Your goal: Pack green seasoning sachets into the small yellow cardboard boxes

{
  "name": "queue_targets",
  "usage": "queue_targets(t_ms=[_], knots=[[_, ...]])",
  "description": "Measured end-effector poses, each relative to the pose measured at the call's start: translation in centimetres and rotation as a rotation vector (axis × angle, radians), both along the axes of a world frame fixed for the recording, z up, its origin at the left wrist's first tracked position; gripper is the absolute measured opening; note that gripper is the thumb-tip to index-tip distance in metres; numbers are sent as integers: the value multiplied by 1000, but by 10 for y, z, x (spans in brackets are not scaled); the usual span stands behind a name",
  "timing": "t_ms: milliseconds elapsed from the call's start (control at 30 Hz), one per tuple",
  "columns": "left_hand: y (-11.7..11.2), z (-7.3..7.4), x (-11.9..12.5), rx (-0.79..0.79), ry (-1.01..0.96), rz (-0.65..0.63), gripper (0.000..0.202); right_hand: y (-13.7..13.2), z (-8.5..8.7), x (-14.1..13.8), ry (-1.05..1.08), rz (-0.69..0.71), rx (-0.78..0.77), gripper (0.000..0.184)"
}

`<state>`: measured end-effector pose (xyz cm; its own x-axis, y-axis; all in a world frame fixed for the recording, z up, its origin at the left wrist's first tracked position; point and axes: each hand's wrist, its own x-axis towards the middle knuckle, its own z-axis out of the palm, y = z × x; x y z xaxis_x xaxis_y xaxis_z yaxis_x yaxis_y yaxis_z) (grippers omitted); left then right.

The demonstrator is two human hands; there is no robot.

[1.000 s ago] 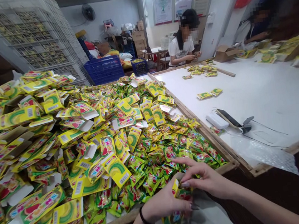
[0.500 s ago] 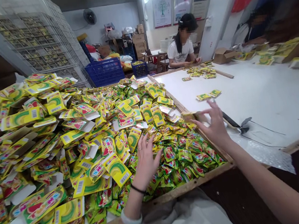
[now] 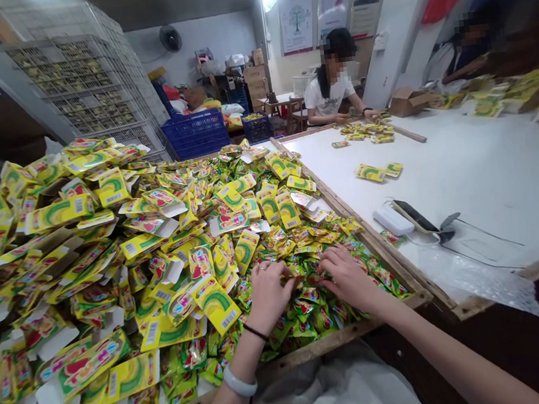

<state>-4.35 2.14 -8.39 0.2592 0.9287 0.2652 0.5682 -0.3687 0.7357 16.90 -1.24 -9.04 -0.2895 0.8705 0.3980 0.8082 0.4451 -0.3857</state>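
Fingers of the left hand (image 3: pixel 269 293) and the right hand (image 3: pixel 349 277) are curling down among the small green sachets (image 3: pixel 324 319), each set drawn in narrow toward its thumb, the tips facing each other across a slight gap. Whether they are gripping a sachet cannot be told, as the tips are partly hiding in the heap.

Largest first: the white bench (image 3: pixel 470 172) is stretching away on the right, past the wooden rail (image 3: pixel 323 350) that is hemming in the pile. On the left, the mound of yellow cartons (image 3: pixel 59 213) is rising highest, many gaping with white flaps, and it is looking much as it did a second ago. Across the bench, a co-worker (image 3: pixel 332 94) is now reaching an arm toward a cluster of packs. The sachets are lying in front of the person, between the mound and the rail.

What is changing most is the hands' business: half a second ago the right hand was holding a blurred yellow pack out by the bench; now no pack is showing in it, and both hands are meeting in the sachets. So the work seems to be turning from a pack back to loose sachets. Smallest, two yellow packs (image 3: pixel 370 173) are lying together on the bench; whether the released one is among them is staying unclear.
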Motion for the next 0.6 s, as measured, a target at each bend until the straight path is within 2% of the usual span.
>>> queue_targets(t_ms=[33,100,200,267,367,500,533,600], knots=[[3,0,2,-13,-74,34,10,0,5,3,109,-28,-10,3],[6,-1,9,-41,-245,112,19,-2,12,3,473,-121,-60,12],[2,-4,26,-78,-491,222,25,-6,17,-16,1197,-202,-274,25],[-9,-4,40,-96,-610,272,27,-10,16,-36,1499,-178,-413,31],[-29,1,55,-135,-744,309,28,-12,10,-62,1597,-183,-370,33],[-38,2,59,-257,-970,250,34,-11,2,-70,1442,-206,-267,30],[-37,1,58,-264,-968,238,34,-10,1,-68,1396,-209,-257,31],[-31,-2,54,-202,-815,216,30,-8,0,-63,1347,-153,-301,38]])
